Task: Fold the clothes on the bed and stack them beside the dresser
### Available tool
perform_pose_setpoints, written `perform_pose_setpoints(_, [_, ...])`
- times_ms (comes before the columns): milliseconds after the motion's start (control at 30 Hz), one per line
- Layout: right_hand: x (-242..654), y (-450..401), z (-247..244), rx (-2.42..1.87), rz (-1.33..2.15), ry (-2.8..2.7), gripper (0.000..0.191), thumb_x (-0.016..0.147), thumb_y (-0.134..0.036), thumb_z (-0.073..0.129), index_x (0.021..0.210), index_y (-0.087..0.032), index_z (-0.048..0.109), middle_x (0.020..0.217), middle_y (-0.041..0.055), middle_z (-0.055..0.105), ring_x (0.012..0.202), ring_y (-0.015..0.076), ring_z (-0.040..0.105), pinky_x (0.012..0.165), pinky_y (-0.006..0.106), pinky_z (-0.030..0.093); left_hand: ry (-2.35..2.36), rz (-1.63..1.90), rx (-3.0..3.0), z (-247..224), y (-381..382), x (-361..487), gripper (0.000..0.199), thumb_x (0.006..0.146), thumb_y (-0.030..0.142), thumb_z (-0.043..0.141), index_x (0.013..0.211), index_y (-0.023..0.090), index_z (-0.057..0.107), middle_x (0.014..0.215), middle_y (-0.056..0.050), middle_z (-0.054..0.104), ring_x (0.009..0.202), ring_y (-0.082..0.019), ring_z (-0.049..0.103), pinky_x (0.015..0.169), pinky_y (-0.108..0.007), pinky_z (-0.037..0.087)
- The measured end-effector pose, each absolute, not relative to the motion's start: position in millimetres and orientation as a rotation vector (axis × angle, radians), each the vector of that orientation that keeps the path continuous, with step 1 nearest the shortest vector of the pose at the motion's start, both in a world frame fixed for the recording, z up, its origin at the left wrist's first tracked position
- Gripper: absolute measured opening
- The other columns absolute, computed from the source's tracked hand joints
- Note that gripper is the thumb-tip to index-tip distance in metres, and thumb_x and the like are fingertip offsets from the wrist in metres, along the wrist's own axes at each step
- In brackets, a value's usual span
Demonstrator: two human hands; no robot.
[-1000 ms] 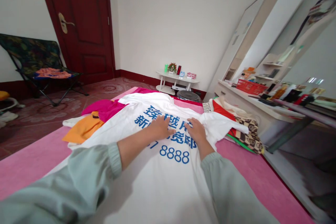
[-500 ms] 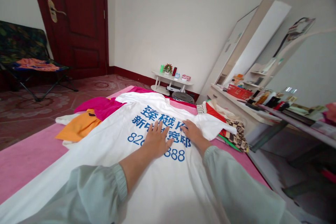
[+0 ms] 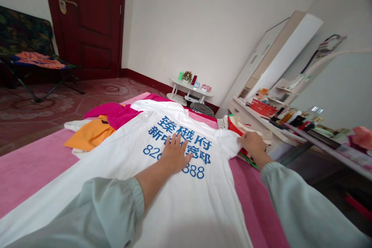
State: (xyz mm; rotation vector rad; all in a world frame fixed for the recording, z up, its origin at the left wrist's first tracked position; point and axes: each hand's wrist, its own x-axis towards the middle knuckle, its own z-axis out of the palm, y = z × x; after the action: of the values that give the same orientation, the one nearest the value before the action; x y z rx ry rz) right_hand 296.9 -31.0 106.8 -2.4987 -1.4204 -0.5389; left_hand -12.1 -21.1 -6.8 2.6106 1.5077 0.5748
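Note:
A white T-shirt (image 3: 186, 201) with blue printed characters and digits lies spread over the pink bed surface (image 3: 35, 170), its collar end away from me. Flat on the print rests my left hand (image 3: 174, 155), fingers spread, covering some of the characters. My right hand (image 3: 253, 145) is at the shirt's right sleeve (image 3: 231, 143), with its fingers closed on the sleeve's end. Beneath and behind that hand lie folded clothes in red and cream (image 3: 236, 126), partly hidden by it.
Left of the shirt are a magenta garment (image 3: 116, 114) and an orange garment (image 3: 90, 136). A dressing table with a red basket (image 3: 263, 107) and several bottles stands on the right. Beyond the bed is a low white shelf (image 3: 190, 87); a folding chair (image 3: 31, 62) stands at left.
My right hand has moved right from the printed chest to the sleeve and closed on it. The sleeve is drawn up at its end. My left hand stays flat on the print.

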Motion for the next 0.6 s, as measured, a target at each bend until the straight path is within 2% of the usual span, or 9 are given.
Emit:
perform_pose_setpoints(100, [244, -32, 113, -2.08, -0.311, -1.701, 0.019, 0.075, -0.032, 0.059, 0.082, -0.016, 0.066, 0.095, 0.012, 0.068, 0.09, 0.0251, 0.062, 0.079, 0.035, 0.047, 1.511, 0.561, 2.616, -8, -20, -12, 0.067, 0.089, 0.062, 0.024, 0.141, 0.023, 0.04, 0.152, -0.013, 0.027, 0.141, -0.035, 0.017, 0.112, -0.054, 0.011])
perform_pose_setpoints(167, [215, -36, 115, -1.671, 0.153, -1.985, 0.022, 0.077, -0.036, 0.059, 0.086, -0.017, 0.066, 0.099, 0.0086, 0.068, 0.09, 0.0212, 0.063, 0.08, 0.032, 0.048, 1.52, 0.559, 2.614, -9, -20, -12, 0.067, 0.089, 0.062, 0.024, 0.141, 0.023, 0.04, 0.153, -0.012, 0.026, 0.141, -0.035, 0.016, 0.112, -0.054, 0.011])
perform_pose_setpoints(233, [203, -40, 112, -1.452, 0.422, -1.984, 0.026, 0.081, -0.039, 0.056, 0.09, -0.017, 0.066, 0.092, 0.0066, 0.069, 0.084, 0.019, 0.064, 0.077, 0.03, 0.049, 1.525, 0.558, 2.618, -10, -19, -12, 0.065, 0.089, 0.06, 0.026, 0.141, 0.024, 0.04, 0.153, -0.012, 0.026, 0.141, -0.035, 0.017, 0.112, -0.054, 0.011])
perform_pose_setpoints(300, [211, -44, 102, -1.476, 0.395, -1.826, 0.024, 0.081, -0.036, 0.054, 0.086, -0.016, 0.065, 0.081, 0.0056, 0.069, 0.076, 0.0188, 0.064, 0.072, 0.031, 0.05, 1.523, 0.556, 2.628, -10, -19, -12, 0.064, 0.089, 0.059, 0.028, 0.141, 0.024, 0.04, 0.153, -0.012, 0.026, 0.141, -0.035, 0.016, 0.111, -0.054, 0.011])
perform_pose_setpoints(367, [231, -47, 87, -1.624, 0.3, -1.727, 0.015, 0.075, -0.026, 0.056, 0.081, -0.016, 0.064, 0.077, 0.0052, 0.068, 0.074, 0.0197, 0.064, 0.072, 0.032, 0.05, 1.516, 0.56, 2.632, -8, -20, -12, 0.063, 0.089, 0.057, 0.029, 0.141, 0.023, 0.04, 0.153, -0.013, 0.025, 0.141, -0.035, 0.016, 0.111, -0.054, 0.012])
perform_pose_setpoints(400, [241, -49, 78, -1.706, 0.289, -1.736, 0.015, 0.07, -0.02, 0.057, 0.082, -0.016, 0.064, 0.079, 0.0053, 0.069, 0.077, 0.0205, 0.064, 0.074, 0.033, 0.05, 1.515, 0.56, 2.629, -7, -21, -12, 0.063, 0.089, 0.057, 0.029, 0.141, 0.023, 0.04, 0.153, -0.013, 0.025, 0.141, -0.035, 0.016, 0.111, -0.054, 0.012])
perform_pose_setpoints(500, [259, -57, 55, -1.879, 0.317, -1.867, 0.04, 0.059, -0.009, 0.059, 0.097, -0.015, 0.065, 0.1, 0.0073, 0.069, 0.096, 0.0223, 0.063, 0.088, 0.034, 0.047, 1.51, 0.543, 2.612, -4, -22, -13, 0.064, 0.089, 0.057, 0.029, 0.141, 0.022, 0.04, 0.153, -0.013, 0.026, 0.141, -0.035, 0.016, 0.112, -0.054, 0.011])
perform_pose_setpoints(600, [255, -66, 45, -1.963, 0.185, -1.91, 0.048, 0.058, -0.011, 0.065, 0.107, -0.014, 0.064, 0.11, 0.0098, 0.066, 0.101, 0.0234, 0.061, 0.093, 0.035, 0.044, 1.509, 0.528, 2.604, -3, -22, -13, 0.064, 0.089, 0.057, 0.029, 0.142, 0.022, 0.04, 0.153, -0.013, 0.025, 0.141, -0.035, 0.016, 0.112, -0.054, 0.011])
